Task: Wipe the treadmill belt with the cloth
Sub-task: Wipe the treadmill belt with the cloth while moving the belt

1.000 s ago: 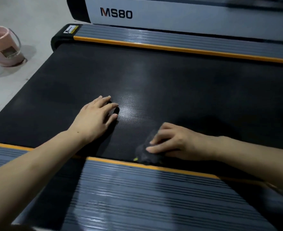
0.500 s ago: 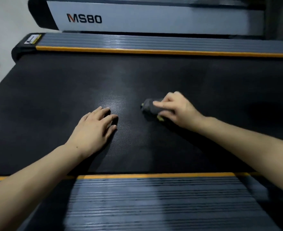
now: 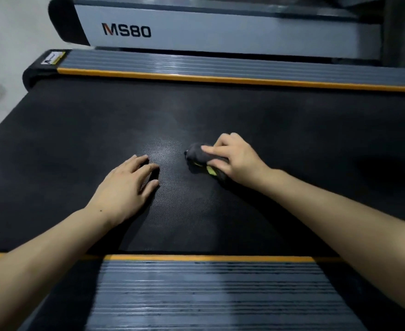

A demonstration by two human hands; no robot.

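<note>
From the head view, we see our right hand [image 3: 232, 158] clenched around a bunched dark grey cloth [image 3: 198, 154] with a yellow-green edge, the grip grasping the wad and pressing it onto the black treadmill belt [image 3: 292, 139] near the middle of its width. Our left hand [image 3: 127, 187] lies flat on the belt just beside it, fingers straight and released, holding nothing; we judge it is bracing our weight. The two hands are near each other but apart, with a patch of textured belt catching the light between them.

Beyond the belt runs an orange-trimmed grey side rail [image 3: 220, 65], and behind that a pale housing marked MS80 [image 3: 126, 31]. A matching near rail [image 3: 208, 295] lies below our forearms.

We take the step in hand to be the wiping itself, mid-stroke. The next move, as we judge it, calls for steady downward pressure while sweeping the cloth across belt not yet covered, to the right and toward the far rail, and shifting the bracing hand so the spot under it gets wiped too.
</note>
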